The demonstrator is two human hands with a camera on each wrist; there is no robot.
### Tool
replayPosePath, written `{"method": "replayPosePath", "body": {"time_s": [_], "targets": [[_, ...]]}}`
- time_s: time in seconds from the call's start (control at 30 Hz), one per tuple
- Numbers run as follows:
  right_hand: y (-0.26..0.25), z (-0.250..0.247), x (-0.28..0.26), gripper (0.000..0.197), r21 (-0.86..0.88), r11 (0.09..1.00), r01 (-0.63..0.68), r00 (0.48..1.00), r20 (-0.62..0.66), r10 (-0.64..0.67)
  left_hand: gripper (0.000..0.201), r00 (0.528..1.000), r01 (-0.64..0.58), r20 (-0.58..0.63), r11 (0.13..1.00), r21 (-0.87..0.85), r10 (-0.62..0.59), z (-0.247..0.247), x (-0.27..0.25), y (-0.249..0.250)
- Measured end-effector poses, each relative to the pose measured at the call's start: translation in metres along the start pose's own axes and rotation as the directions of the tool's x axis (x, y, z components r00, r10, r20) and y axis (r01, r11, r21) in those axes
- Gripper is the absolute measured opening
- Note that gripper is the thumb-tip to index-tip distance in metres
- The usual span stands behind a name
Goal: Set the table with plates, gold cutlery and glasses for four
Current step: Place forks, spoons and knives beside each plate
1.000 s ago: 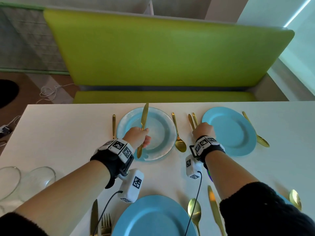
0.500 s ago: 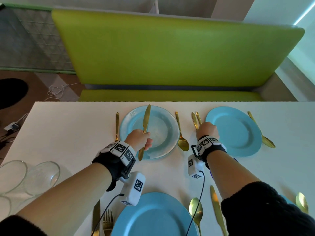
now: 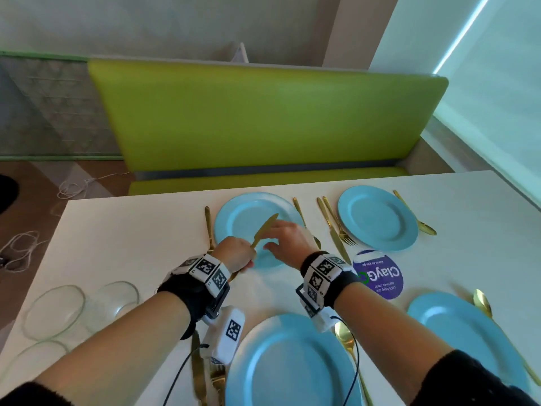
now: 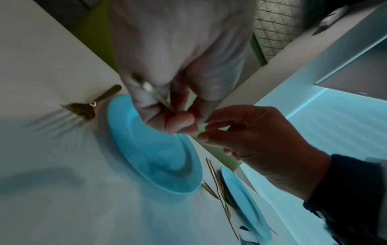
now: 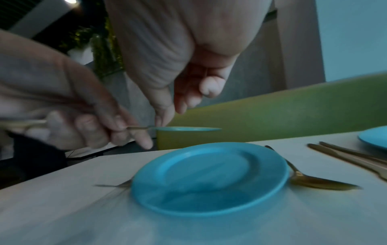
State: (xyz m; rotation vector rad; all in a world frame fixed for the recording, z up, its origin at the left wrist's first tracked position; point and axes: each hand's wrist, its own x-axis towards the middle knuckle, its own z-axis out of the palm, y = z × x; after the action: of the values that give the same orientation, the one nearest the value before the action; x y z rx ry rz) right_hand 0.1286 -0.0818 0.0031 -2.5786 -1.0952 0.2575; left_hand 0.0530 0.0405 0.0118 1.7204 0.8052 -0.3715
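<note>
Altogether four blue plates (image 3: 377,218), one knife (image 3: 263,230) in left hand (image 3: 237,253).

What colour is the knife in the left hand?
Gold; the slim metal knife shows best in the head view.

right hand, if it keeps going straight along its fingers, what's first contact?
Most likely the gold knife that the left hand holds above the blue plate. The right hand has fingertips right beside the blade; whether they already touch is unclear.

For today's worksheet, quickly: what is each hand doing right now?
Left hand: fingers gripping the gold knife by its handle, above the blue plate.
Right hand: open, fingers loosely spread by the blade, holding nothing.
</note>
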Motion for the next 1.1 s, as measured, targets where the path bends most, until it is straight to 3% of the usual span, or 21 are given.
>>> {"method": "replayPosePath", "body": {"time_s": [0.13, 0.23, 0.37, 0.43, 0.5, 0.6, 0.7, 0.77, 0.83, 0.93, 1.1], "targets": [[-0.045, 0.015, -0.023, 0.011, -0.03, 0.984, 0.173, 0.965, -0.194, -0.176, 0.013, 0.994, -0.051, 0.108, 0.989, 0.139, 0.036, -0.023, -0.03, -0.013], [-0.076, 0.026, -0.034, 0.008, -0.107, 0.965, 0.239, 0.941, -0.221, -0.258, 0.01, 0.985, -0.092, 0.161, 0.98, 0.178, 0.063, -0.046, -0.051, -0.024], [-0.103, 0.039, -0.041, 0.006, -0.105, 0.966, 0.236, 0.937, -0.238, -0.255, 0.01, 0.977, -0.115, 0.2, 0.97, 0.215, 0.071, -0.073, -0.065, -0.041], [-0.117, 0.04, -0.04, 0.012, -0.088, 0.985, 0.148, 0.971, -0.178, -0.162, 0.011, 0.98, -0.12, 0.184, 0.97, 0.212, 0.082, -0.085, -0.068, -0.044], [-0.128, 0.036, -0.038, 0.019, -0.093, 0.995, -0.027, 0.999, -0.025, 0.025, 0.017, 0.982, -0.171, 0.125, 0.941, 0.291, 0.14, -0.098, -0.071, -0.046], [-0.14, 0.035, -0.032, 0.021, -0.123, 0.967, -0.225, 0.969, 0.076, 0.235, 0.031, 0.966, -0.221, -0.044, 0.898, 0.382, 0.256, -0.12, -0.07, -0.045], [-0.147, 0.044, -0.017, 0.018, -0.045, 0.928, -0.37, 0.92, 0.124, 0.373, 0.026, 0.951, -0.21, -0.152, 0.922, 0.325, 0.27, -0.14, -0.062, -0.045], [-0.149, 0.051, -0.003, 0.018, 0.01, 0.893, -0.449, 0.885, 0.144, 0.443, 0.028, 0.95, -0.215, -0.155, 0.928, 0.305, 0.271, -0.151, -0.058, -0.044], [-0.151, 0.059, 0.014, 0.025, 0.024, 0.865, -0.501, 0.855, 0.164, 0.491, 0.016, 0.95, -0.223, -0.162, 0.942, 0.251, 0.268, -0.158, -0.053, -0.045], [-0.151, 0.073, 0.039, 0.032, -0.02, 0.841, -0.541, 0.825, 0.183, 0.535, 0.026, 0.95, -0.228, -0.173, 0.956, 0.186, 0.261, -0.166, -0.044, -0.049], [-0.151, 0.094, 0.069, 0.03, -0.082, 0.806, -0.586, 0.784, 0.196, 0.589, 0.009, 0.952, -0.239, -0.179, 0.968, 0.069, 0.248, -0.173, -0.028, -0.057]]}}
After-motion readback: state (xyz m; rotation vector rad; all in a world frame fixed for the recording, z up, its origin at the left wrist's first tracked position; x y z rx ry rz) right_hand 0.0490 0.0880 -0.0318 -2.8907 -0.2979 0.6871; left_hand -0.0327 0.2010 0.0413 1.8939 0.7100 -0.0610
